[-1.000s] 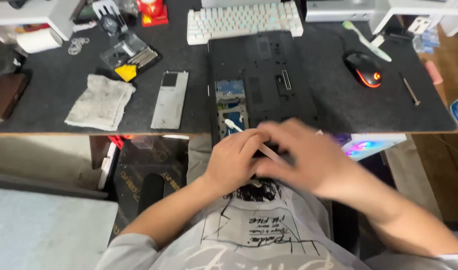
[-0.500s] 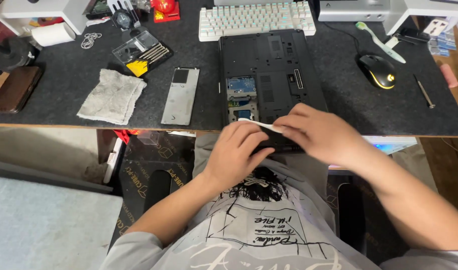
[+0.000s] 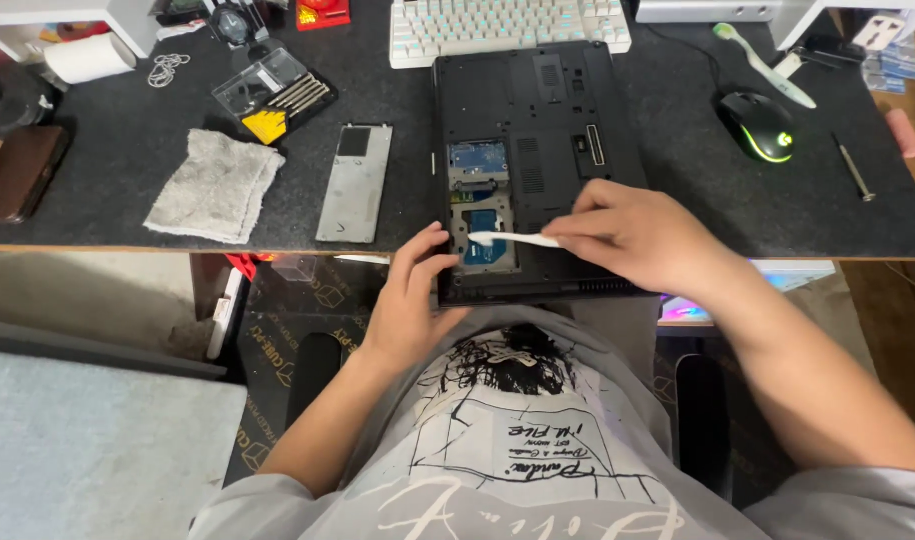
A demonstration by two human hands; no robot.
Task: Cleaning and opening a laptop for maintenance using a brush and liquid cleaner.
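A black laptop (image 3: 567,110) lies bottom-up on the dark desk mat, its access bay open and blue boards (image 3: 483,238) exposed. My right hand (image 3: 642,238) pinches a thin white tool (image 3: 512,239) whose tip rests on the lower blue board. At the laptop's near left corner my left hand (image 3: 413,295) grips the edge, fingers curled over the rim. The removed grey cover panel (image 3: 354,181) lies flat left of the laptop.
A grey cloth (image 3: 215,184) and a clear case of screwdriver bits (image 3: 274,95) lie at left. Behind the laptop sits a white keyboard (image 3: 507,24). A lit mouse (image 3: 757,125), a toothbrush (image 3: 762,65) and a small screwdriver (image 3: 854,168) are at right. The desk edge (image 3: 127,248) runs near me.
My hands have parted: the left one slid to the laptop's near left corner, the right one shifted right, and the open bay now shows. The view moved nearer and tilted down.
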